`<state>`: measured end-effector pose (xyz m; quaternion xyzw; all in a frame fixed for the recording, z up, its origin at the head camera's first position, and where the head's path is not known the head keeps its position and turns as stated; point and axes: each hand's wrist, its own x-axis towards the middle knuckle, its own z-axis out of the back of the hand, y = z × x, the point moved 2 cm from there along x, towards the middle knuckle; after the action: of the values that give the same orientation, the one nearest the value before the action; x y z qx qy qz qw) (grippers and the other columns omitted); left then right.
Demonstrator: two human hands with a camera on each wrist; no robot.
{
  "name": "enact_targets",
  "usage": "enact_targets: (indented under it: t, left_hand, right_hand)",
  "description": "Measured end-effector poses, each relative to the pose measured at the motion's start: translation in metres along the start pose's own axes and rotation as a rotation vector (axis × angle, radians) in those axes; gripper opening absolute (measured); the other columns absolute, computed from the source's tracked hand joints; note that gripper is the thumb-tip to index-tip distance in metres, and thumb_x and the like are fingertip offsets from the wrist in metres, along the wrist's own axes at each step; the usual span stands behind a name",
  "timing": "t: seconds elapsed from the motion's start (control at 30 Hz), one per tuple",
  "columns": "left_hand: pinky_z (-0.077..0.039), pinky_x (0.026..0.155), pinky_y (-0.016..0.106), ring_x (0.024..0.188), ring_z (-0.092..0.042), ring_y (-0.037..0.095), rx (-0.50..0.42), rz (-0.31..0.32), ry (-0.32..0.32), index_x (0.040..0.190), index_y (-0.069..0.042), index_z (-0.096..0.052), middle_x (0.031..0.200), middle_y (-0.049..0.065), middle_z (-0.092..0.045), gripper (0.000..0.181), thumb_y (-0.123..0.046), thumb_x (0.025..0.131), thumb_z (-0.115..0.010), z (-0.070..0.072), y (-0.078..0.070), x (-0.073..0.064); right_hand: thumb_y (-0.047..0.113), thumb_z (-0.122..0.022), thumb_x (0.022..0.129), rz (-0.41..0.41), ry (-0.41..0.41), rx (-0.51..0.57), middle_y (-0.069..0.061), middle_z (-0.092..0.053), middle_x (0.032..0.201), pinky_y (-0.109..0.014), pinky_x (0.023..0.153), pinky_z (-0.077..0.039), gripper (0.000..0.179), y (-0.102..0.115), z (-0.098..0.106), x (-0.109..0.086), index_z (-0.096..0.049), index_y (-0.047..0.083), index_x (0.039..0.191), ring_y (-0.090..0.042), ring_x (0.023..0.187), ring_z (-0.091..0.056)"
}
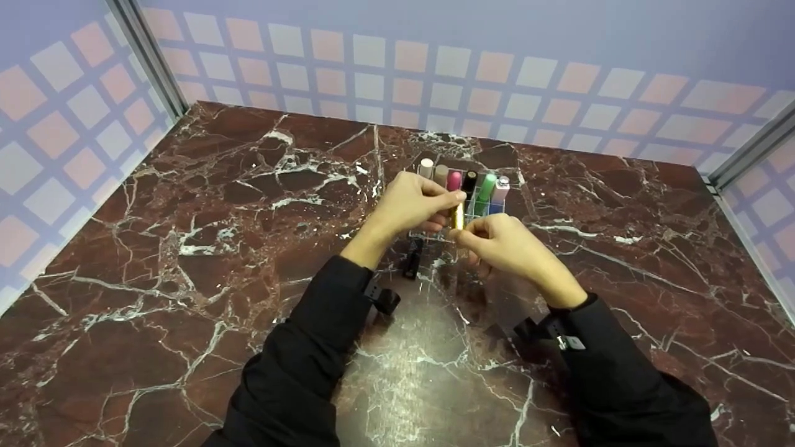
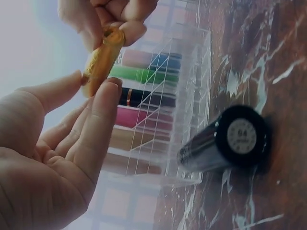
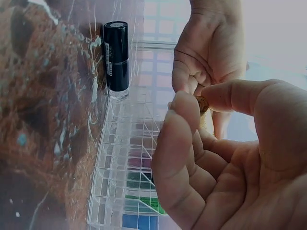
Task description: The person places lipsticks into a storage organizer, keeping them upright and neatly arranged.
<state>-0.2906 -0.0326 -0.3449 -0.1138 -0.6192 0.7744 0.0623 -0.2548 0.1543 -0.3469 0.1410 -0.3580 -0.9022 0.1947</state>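
Note:
A shiny gold lipstick tube is held in the air between both hands, in front of a clear organizer. My left hand pinches one end of the tube between thumb and fingertips. At the other end, the thumb and fingers of my right hand pinch it. Close up, the gold tube stands tilted in the left wrist view; in the right wrist view fingers mostly hide it. A black lipstick tube with a round label on its end lies on the table, below the left hand.
The clear organizer has a grid of compartments; several tubes stand in it, among them a green tube, a pink tube and a black-capped tube. The marbled table reaches back to a tiled-pattern wall.

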Motion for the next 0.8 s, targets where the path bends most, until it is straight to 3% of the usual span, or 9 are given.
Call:
enact_targets:
  t: [0.17, 0.37, 0.53, 0.8]
  left_hand:
    - [-0.064, 0.067, 0.028, 0.067, -0.069, 0.015, -0.052, -0.014, -0.017, 0.105, -0.003, -0.079, 0.096, 0.010, -0.075, 0.027, -0.027, 0.092, -0.080, -0.006, -0.001, 0.002]
    - [-0.064, 0.069, 0.028, 0.075, -0.073, 0.021, -0.064, -0.100, -0.098, 0.107, -0.004, -0.079, 0.095, 0.007, -0.076, 0.024, -0.024, 0.093, -0.080, -0.010, -0.001, 0.004]
    - [-0.064, 0.068, 0.028, 0.076, -0.073, 0.021, -0.027, -0.189, -0.134, 0.114, -0.001, -0.076, 0.098, 0.009, -0.076, 0.027, -0.021, 0.096, -0.076, -0.016, -0.001, 0.005]
    - [-0.062, 0.067, 0.026, 0.076, -0.071, 0.014, 0.058, -0.322, -0.195, 0.112, -0.004, -0.077, 0.096, 0.004, -0.076, 0.022, -0.020, 0.097, -0.075, -0.028, -0.003, 0.007]
  right_hand:
    - [0.040, -0.060, 0.105, 0.021, -0.020, 0.025, -0.013, -0.069, 0.074, -0.042, 0.054, -0.061, 0.042, -0.002, 0.001, 0.002, -0.072, 0.001, 0.095, -0.030, 0.058, -0.067]
    - [0.038, -0.065, 0.103, -0.008, -0.080, 0.065, -0.017, -0.073, 0.082, -0.038, 0.055, -0.062, 0.037, -0.005, 0.005, 0.004, -0.074, 0.002, 0.109, -0.028, 0.063, -0.069]
    - [0.030, -0.070, 0.101, -0.061, -0.153, 0.093, -0.019, -0.074, 0.095, -0.034, 0.055, -0.061, 0.031, -0.007, 0.010, 0.006, -0.071, 0.003, 0.116, -0.034, 0.076, -0.071]
    - [0.020, -0.071, 0.100, -0.034, -0.258, 0.084, -0.021, -0.075, 0.103, -0.033, 0.056, -0.061, 0.029, -0.015, 0.017, 0.009, -0.071, -0.003, 0.118, -0.037, 0.080, -0.073]
